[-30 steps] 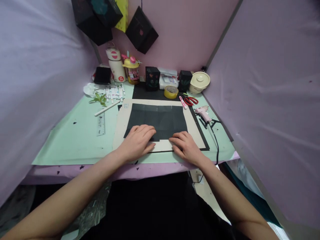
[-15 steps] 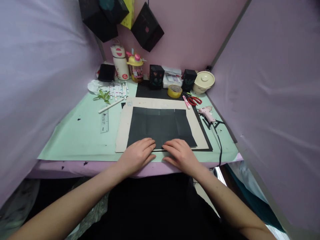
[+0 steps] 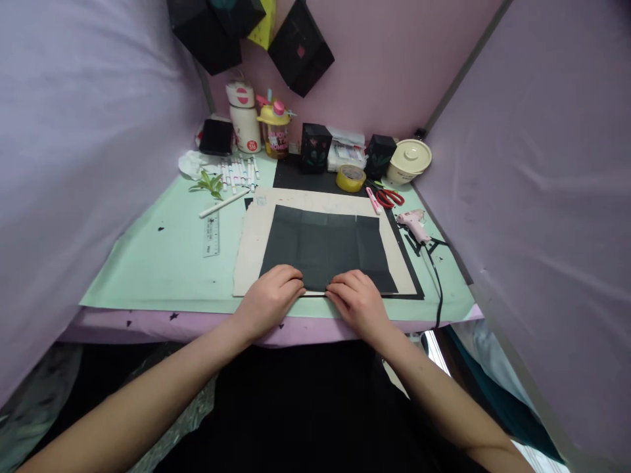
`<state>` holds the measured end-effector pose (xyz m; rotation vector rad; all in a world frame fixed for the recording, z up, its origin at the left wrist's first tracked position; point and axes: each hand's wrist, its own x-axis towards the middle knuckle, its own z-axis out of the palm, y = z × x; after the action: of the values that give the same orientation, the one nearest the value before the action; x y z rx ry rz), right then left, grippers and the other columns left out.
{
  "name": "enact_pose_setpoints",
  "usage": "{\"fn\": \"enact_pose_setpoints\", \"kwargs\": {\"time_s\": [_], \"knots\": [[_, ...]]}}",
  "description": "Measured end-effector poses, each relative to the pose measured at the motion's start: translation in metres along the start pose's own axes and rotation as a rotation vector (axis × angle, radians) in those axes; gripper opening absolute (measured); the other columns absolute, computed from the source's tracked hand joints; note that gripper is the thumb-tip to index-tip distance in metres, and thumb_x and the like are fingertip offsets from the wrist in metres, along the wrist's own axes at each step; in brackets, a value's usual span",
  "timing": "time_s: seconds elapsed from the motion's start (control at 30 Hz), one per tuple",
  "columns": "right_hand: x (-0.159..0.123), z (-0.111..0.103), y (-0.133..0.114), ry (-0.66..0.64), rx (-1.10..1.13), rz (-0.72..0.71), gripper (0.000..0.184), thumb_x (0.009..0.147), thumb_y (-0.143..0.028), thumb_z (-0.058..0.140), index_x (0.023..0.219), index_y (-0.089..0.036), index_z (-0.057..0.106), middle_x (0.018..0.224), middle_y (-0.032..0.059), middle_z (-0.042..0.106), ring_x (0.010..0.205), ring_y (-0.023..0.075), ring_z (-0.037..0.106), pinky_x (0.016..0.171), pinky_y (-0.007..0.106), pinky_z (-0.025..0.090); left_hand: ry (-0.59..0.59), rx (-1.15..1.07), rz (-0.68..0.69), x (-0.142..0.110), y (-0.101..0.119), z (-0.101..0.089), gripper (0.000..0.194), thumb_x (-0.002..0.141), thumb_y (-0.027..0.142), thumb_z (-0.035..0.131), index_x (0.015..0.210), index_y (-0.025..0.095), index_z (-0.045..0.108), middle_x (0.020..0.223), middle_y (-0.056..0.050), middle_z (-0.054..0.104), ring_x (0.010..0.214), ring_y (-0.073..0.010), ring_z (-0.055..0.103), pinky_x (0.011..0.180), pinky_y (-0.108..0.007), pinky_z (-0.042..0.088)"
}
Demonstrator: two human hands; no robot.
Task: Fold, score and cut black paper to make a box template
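A sheet of black paper [image 3: 320, 243] with faint fold creases and a small slit in its far edge lies on a beige board [image 3: 250, 253]. My left hand [image 3: 274, 292] grips the paper's near edge, left of the middle, with thumb and fingers drawn together. To the right of it, my right hand [image 3: 357, 299] pinches the same edge, its thumb tucked close under the fingers. A short gap of paper edge shows between the two hands. Larger black sheet material [image 3: 409, 272] sticks out from under the board on the right.
On the right are a pink glue gun [image 3: 415, 226] with its cord, red-handled scissors [image 3: 390, 198] and a pink cutter [image 3: 373, 200]. Yellow tape [image 3: 350, 178] stands behind the board. A ruler [image 3: 211, 235], white pen [image 3: 224, 203] and several markers [image 3: 240, 172] lie left.
Both thumbs have come in against the fingers at the paper's near edge. The paper has shifted slightly right on the board, and the whole view has moved a little.
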<state>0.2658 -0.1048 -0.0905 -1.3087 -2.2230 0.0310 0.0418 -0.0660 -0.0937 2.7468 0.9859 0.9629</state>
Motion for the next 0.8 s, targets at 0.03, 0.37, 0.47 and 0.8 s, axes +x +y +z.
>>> {"fn": "enact_pose_setpoints", "kwargs": {"time_s": [0.03, 0.37, 0.47, 0.8], "knots": [[0.002, 0.000, -0.001, -0.007, -0.003, 0.012, 0.018, 0.097, -0.025, 0.053, 0.093, -0.021, 0.070, 0.096, 0.0077, 0.071, 0.091, 0.0222, 0.058, 0.076, 0.038, 0.044, -0.015, 0.003, -0.025, 0.002, 0.000, -0.001, 0.023, 0.098, 0.022, 0.049, 0.088, 0.014, 0.068, 0.096, -0.010, 0.066, 0.092, -0.0214, 0.059, 0.082, -0.038, 0.053], [0.008, -0.003, -0.002, -0.060, 0.021, 0.099, 0.008, 0.094, -0.028, 0.060, 0.097, -0.023, 0.065, 0.094, 0.0054, 0.070, 0.092, 0.0234, 0.058, 0.079, 0.038, 0.040, -0.058, 0.018, -0.108, 0.003, 0.002, -0.003, 0.024, 0.098, 0.025, 0.050, 0.086, 0.015, 0.068, 0.088, -0.007, 0.064, 0.086, -0.0205, 0.052, 0.077, -0.037, 0.044], [0.012, -0.002, -0.004, -0.083, -0.013, 0.105, 0.007, 0.095, -0.028, 0.058, 0.093, -0.023, 0.064, 0.095, 0.0045, 0.069, 0.092, 0.0219, 0.057, 0.083, 0.039, 0.037, -0.067, 0.015, -0.128, 0.004, 0.001, -0.003, 0.024, 0.098, 0.026, 0.051, 0.085, 0.016, 0.068, 0.088, -0.006, 0.064, 0.086, -0.0204, 0.052, 0.076, -0.037, 0.042], [0.022, -0.008, -0.011, -0.207, 0.073, 0.295, 0.011, 0.094, -0.028, 0.059, 0.086, -0.024, 0.066, 0.095, 0.0021, 0.065, 0.095, 0.0207, 0.055, 0.085, 0.039, 0.031, -0.216, -0.001, -0.393, 0.017, 0.009, -0.014, 0.019, 0.093, 0.031, 0.059, 0.083, 0.022, 0.073, 0.089, -0.003, 0.068, 0.090, -0.0230, 0.053, 0.078, -0.039, 0.033]]}}
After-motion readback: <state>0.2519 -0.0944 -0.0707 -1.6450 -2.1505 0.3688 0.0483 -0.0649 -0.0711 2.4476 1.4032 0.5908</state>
